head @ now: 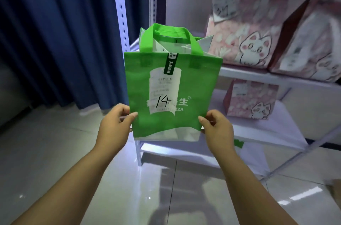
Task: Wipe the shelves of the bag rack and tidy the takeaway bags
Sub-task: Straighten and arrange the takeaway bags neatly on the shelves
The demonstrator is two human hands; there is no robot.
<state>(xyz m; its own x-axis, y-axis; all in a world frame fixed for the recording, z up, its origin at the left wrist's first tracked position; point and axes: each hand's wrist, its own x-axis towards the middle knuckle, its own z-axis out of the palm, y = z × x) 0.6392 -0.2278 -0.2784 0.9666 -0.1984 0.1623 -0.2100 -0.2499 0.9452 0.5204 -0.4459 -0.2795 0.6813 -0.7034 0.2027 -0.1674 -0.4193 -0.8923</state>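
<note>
Green takeaway bag (171,95) marked 14 was pinched at both lower edges by left grip (116,123) and right grip (215,128), upright in the air before the rack's left end. Tidying step, placement pending. Next likely needs free shelf (249,74) space; pink cat bags (245,40) crowded its right side.

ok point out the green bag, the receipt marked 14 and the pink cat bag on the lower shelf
green bag (195,77): head view, plain green front panel, right side
receipt (164,86): head view, middle of the slip
lower pink cat bag (254,95): head view, its front face
</note>
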